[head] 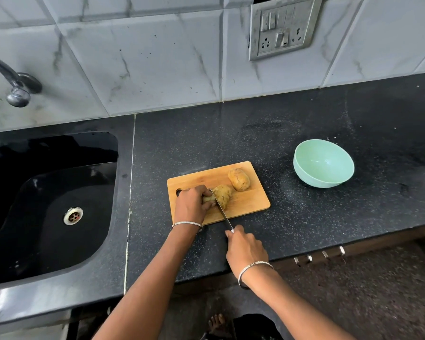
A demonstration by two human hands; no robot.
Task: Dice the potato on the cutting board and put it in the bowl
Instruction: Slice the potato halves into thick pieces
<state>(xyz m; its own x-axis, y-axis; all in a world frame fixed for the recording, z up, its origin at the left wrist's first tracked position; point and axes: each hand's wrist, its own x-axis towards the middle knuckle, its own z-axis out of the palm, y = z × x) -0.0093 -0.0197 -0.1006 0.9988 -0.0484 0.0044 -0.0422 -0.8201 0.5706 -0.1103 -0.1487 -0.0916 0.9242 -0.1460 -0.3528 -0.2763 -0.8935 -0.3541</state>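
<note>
A wooden cutting board [252, 201] lies on the black counter. Two brown potato pieces are on it: one [223, 195] near the middle and another [239, 179] at the far right corner. My left hand [191, 204] grips the left end of the middle piece, fingers curled over it. My right hand [245, 246] grips the handle of a knife [222, 212], whose blade runs across that piece right beside my left fingers. The handle itself is hidden in my fist. A mint green bowl [323, 166] stands empty to the right of the board.
A black sink [52, 207] with a metal drain lies to the left, a tap [15, 84] above it. The tiled wall behind carries a switch and socket panel [282, 28]. The counter's front edge runs just below my right hand.
</note>
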